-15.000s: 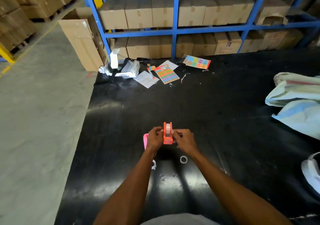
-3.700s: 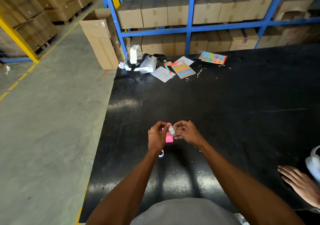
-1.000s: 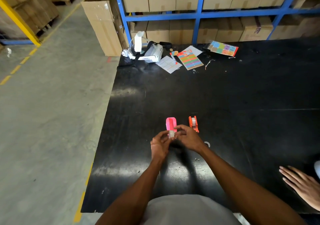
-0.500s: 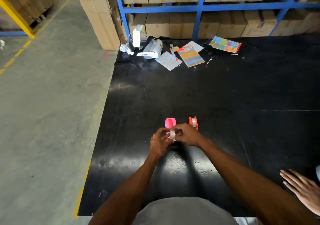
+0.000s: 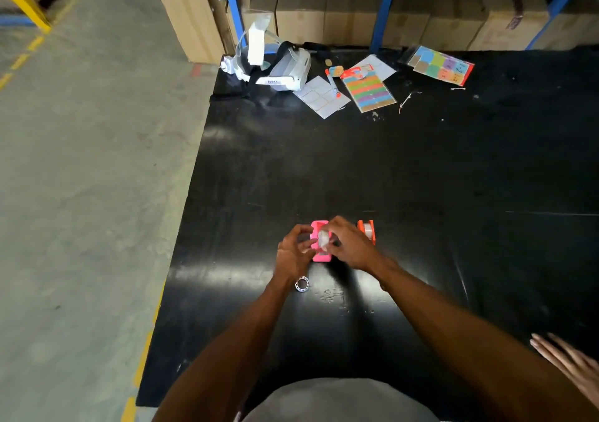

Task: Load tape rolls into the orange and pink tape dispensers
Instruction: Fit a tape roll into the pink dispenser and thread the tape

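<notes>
The pink tape dispenser [image 5: 319, 254] stands on the black table [image 5: 421, 178], between my two hands. My right hand [image 5: 350, 246] pinches a clear tape roll [image 5: 323, 237] right over the dispenser's open middle. My left hand [image 5: 293, 254] rests against the dispenser's left side with its fingers curled around it. The orange tape dispenser [image 5: 367, 230] stands just to the right, with a tape roll inside it, touched by neither hand. A small empty tape ring [image 5: 302, 284] lies on the table near my left wrist.
At the table's far edge lie a white headset [image 5: 278, 68], sheets of coloured stickers [image 5: 369, 92] and another sticker pack [image 5: 440, 69]. Another person's hand [image 5: 570, 366] rests on the table at the lower right. The table's left edge drops to a concrete floor.
My hands have carried the clear tape roll forward from just before the pink dispenser to right over it. My left hand now touches the dispenser's side. The orange dispenser has not moved.
</notes>
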`<state>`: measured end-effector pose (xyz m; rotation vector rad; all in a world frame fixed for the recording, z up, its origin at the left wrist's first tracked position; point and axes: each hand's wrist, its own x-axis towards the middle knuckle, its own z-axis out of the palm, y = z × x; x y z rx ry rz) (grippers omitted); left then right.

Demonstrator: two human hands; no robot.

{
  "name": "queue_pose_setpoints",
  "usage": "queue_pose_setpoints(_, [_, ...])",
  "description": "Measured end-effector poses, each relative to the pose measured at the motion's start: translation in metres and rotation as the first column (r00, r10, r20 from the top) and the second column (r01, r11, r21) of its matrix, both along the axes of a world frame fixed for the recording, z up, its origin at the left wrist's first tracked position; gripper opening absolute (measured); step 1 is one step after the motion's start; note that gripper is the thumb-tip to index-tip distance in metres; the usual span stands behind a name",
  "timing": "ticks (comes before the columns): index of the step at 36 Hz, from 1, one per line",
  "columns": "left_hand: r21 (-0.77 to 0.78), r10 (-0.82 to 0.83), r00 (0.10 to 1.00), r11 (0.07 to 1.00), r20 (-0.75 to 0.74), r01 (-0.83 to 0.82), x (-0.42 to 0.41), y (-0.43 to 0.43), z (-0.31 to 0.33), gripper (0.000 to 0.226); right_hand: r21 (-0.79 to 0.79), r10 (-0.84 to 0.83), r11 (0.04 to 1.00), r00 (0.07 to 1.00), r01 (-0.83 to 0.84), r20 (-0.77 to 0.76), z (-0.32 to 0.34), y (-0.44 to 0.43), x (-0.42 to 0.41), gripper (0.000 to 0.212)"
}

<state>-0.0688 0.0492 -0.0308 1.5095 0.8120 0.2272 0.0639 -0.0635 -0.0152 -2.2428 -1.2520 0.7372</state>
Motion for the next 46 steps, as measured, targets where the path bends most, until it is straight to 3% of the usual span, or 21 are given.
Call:
queue_pose_setpoints(3, [0.242, -0.030, 0.998, 0.969, -0.052, 0.041, 0.002, 0.007, -0.003, 0.048, -0.058, -0.017, 0.998, 0.999, 0.020, 0.052, -0.006, 0.003, 0.010, 0.033])
queue_pose_setpoints(7, [0.384, -0.182, 0.965, 0.891, -0.187, 0.243, 0.006, 0.020, -0.005, 0.073, -0.106, 0.013, 0.994, 0.997, -0.006, 0.070, -0.008, 0.011, 0.019, 0.032])
queue_pose_setpoints(10, [0.311, -0.268, 0.937, 0.891, -0.226, 0.330, 0.013, 0.026, -0.007, 0.077, -0.126, 0.043, 0.991, 0.997, -0.034, 0.067, -0.010, 0.016, 0.021, 0.037])
queue_pose_setpoints(16, [0.214, -0.270, 0.930, 0.921, -0.250, 0.325, 0.019, 0.029, -0.015, 0.066, -0.154, 0.074, 0.986, 0.991, -0.056, 0.115, -0.018, 0.022, 0.022, 0.037])
queue_pose_setpoints(22, [0.201, -0.211, 0.947, 0.944, -0.242, 0.262, 0.020, 0.031, -0.022, 0.057, -0.144, 0.101, 0.987, 0.976, -0.074, 0.193, -0.020, 0.026, 0.022, 0.035])
queue_pose_setpoints(35, [0.175, -0.231, 0.939, 0.944, -0.254, 0.279, 0.024, 0.035, -0.025, 0.057, -0.178, 0.096, 0.982, 0.975, -0.060, 0.199, -0.024, 0.031, 0.017, 0.035])
queue_pose_setpoints(46, [0.114, -0.196, 0.940, 0.965, -0.279, 0.235, 0.025, 0.033, -0.025, 0.057, -0.240, 0.121, 0.970, 0.948, -0.050, 0.293, -0.026, 0.036, 0.010, 0.030])
